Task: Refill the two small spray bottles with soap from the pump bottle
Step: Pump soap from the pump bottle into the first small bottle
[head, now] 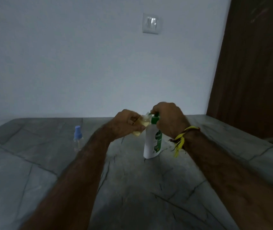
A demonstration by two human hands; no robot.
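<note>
1. Three containers are in view on the grey veined stone counter (49, 163) or just above it: a tall white plastic pump bottle with a green pump head and green label (152, 143), a small clear spray bottle held in the air (141, 124), and a second small clear spray bottle with a pale blue spray cap (78, 138).
2. The pump bottle stands upright on the counter near the middle; its white wall hides how much soap it holds.
3. The right hand (167, 120) sits on top of the green pump head with its fingers curled down round it — a thin yellow thread band (180, 138) is tied at that wrist.
4. The left hand (125, 125) grasps the small clear bottle, tilted, with its open mouth up against the pump's spout; the bottle is blurred, yet pale yellow liquid shows inside it, most plainly at its lower end.
5. The blue-capped spray bottle stands upright by itself, well to the left of the hands, touched by neither; its clear body looks close to empty, though the dim light makes that hard to judge.
6. Behind the counter rises a plain white wall with a white switch plate (151, 23), and a dark brown wooden panel (251, 63) stands at the right.
</note>
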